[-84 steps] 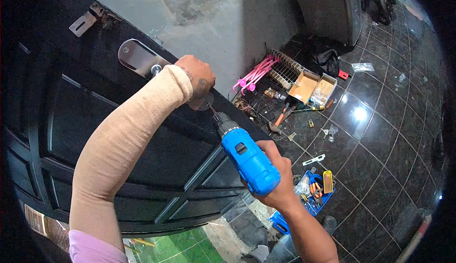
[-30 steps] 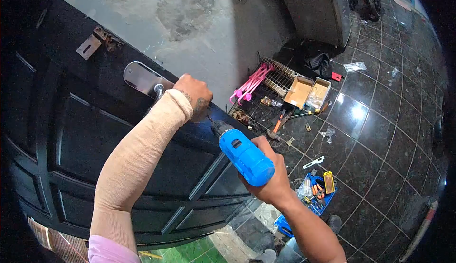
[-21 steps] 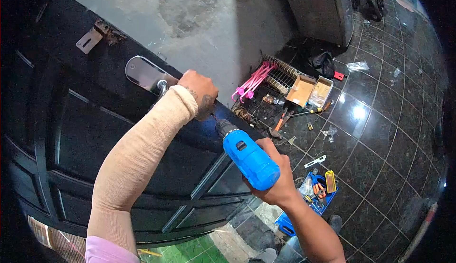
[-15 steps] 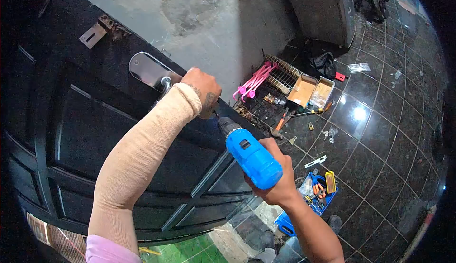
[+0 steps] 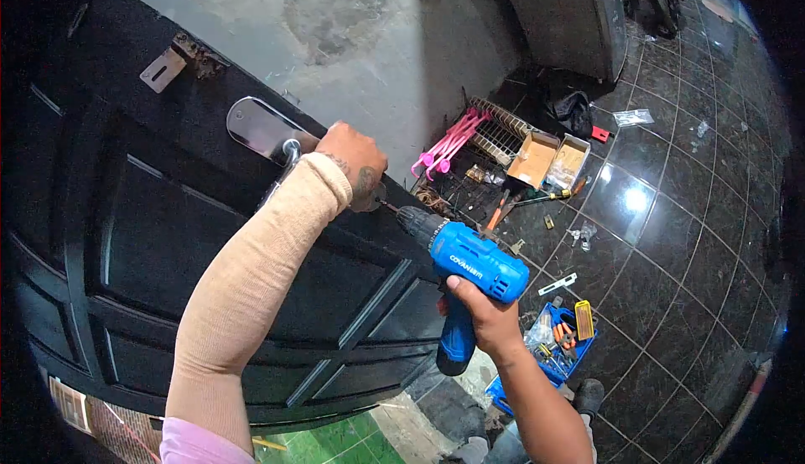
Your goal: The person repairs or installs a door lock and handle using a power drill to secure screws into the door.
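At the edge of the black door (image 5: 168,238), the left hand (image 5: 356,165) rests with curled fingers; if they hold something, I cannot tell. The right hand (image 5: 485,317) has its fingers closed around the blue drill (image 5: 474,261), whose bit is just beside the left hand.

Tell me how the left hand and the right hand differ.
The left hand rests at the edge of the black door, by the bit; the right hand grips the handle of the blue drill. The left hand's arm wears a beige sleeve; the right hand's forearm is bare. Both hands are ungloved.
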`<state>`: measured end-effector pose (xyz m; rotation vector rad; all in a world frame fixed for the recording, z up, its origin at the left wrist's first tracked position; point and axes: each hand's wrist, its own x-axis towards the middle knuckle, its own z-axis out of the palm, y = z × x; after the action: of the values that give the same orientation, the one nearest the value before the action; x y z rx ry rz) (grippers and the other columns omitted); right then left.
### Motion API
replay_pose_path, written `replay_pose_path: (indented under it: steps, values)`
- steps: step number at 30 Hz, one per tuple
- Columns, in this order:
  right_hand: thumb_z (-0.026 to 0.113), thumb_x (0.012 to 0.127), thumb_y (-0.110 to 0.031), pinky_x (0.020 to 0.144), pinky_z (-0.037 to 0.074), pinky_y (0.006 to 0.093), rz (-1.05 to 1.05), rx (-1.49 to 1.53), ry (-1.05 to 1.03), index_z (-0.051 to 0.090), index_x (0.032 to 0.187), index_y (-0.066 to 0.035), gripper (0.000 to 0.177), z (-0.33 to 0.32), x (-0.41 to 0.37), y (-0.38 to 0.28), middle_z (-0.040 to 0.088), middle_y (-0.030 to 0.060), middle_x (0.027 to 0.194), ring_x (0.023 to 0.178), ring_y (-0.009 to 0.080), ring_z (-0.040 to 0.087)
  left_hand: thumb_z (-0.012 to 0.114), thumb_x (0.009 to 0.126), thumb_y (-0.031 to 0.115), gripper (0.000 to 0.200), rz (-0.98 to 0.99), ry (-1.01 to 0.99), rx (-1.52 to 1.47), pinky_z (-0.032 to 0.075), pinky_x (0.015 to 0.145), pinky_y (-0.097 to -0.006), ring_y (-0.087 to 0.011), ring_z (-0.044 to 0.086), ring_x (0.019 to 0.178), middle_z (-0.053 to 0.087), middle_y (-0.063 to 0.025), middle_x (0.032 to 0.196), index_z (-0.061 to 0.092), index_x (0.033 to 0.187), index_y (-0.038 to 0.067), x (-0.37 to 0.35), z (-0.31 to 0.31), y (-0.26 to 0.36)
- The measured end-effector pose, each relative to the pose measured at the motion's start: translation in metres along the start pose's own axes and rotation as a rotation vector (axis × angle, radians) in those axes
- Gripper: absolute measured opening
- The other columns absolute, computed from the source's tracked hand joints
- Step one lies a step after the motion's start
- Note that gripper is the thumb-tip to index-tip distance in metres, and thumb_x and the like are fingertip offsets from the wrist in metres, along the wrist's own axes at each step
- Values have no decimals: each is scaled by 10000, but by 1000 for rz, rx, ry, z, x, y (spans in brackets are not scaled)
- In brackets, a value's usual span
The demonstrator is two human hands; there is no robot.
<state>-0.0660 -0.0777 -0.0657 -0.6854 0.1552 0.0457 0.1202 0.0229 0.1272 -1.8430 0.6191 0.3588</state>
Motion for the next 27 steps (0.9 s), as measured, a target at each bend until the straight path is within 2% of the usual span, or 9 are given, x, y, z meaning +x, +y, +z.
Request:
replay_pose_path:
  steps: [4, 7, 10, 11, 14, 17, 20, 23, 27]
  values:
    - [737, 838, -157, 608, 574, 347, 121, 92, -7, 602, 1154, -20, 370, 4, 1, -5, 662, 107, 903, 661, 207, 666, 829, 662, 304, 427, 1, -3, -2, 543, 757, -385, -244, 723, 850, 738, -70, 882, 725, 1062, 192, 1, 2, -2]
    - [721, 876, -196, 611, 569, 332, 230, 241, -77, 631, 1114, -40, 298, 0, 8, -4, 677, 80, 897, 684, 175, 664, 830, 654, 299, 423, 4, -25, -8, 540, 761, -389, -244, 721, 862, 738, -77, 897, 726, 1048, 189, 1, -1, -3]
    - [716, 877, -234, 610, 568, 330, 305, 329, -105, 621, 1127, -43, 328, -6, 14, -1, 681, 93, 891, 674, 173, 661, 828, 642, 287, 415, -7, -27, -16, 537, 768, -392, -245, 721, 869, 738, -83, 907, 725, 1031, 183, 3, 1, -5]
    - [727, 839, -268, 608, 559, 349, 327, 323, -72, 589, 1149, -31, 414, -5, 16, 0, 664, 119, 885, 654, 201, 652, 827, 638, 283, 413, -9, -27, -19, 536, 771, -392, -245, 720, 870, 738, -85, 909, 724, 1025, 181, 4, 2, -5]
    - [734, 833, -270, 611, 559, 351, 326, 343, -91, 593, 1140, -30, 414, -8, 18, 2, 663, 115, 877, 654, 200, 653, 817, 641, 269, 400, -6, -29, -27, 534, 776, -395, -246, 721, 860, 736, -81, 885, 723, 1018, 177, 2, 0, -5]
    - [742, 824, -273, 613, 560, 348, 310, 273, -73, 600, 1128, -28, 415, -6, 17, 1, 664, 115, 877, 653, 200, 653, 767, 730, 302, 277, -16, -67, -13, 523, 809, -365, -231, 728, 921, 750, -65, 950, 771, 973, 169, -1, -7, -3]
    - [749, 815, -274, 607, 561, 344, 302, 258, -80, 607, 1115, -30, 412, -8, 17, 1, 665, 111, 872, 654, 199, 655, 760, 741, 301, 259, -24, -44, -1, 514, 810, -358, -219, 728, 916, 751, -61, 944, 772, 971, 183, -3, -6, -1]
    - [749, 814, -271, 599, 561, 343, 287, 243, -65, 607, 1119, -32, 413, -6, 14, -1, 670, 111, 877, 659, 196, 660, 839, 676, 391, 414, -27, 39, -23, 504, 768, -383, -249, 717, 803, 729, -68, 821, 722, 1022, 195, 5, 10, -3]
    - [747, 815, -253, 593, 560, 338, 272, 205, -64, 599, 1139, -26, 422, -6, 14, -3, 673, 121, 886, 666, 195, 666, 830, 692, 455, 416, -32, 55, -14, 492, 775, -388, -246, 717, 809, 726, -65, 812, 725, 1007, 203, 6, 13, -3]
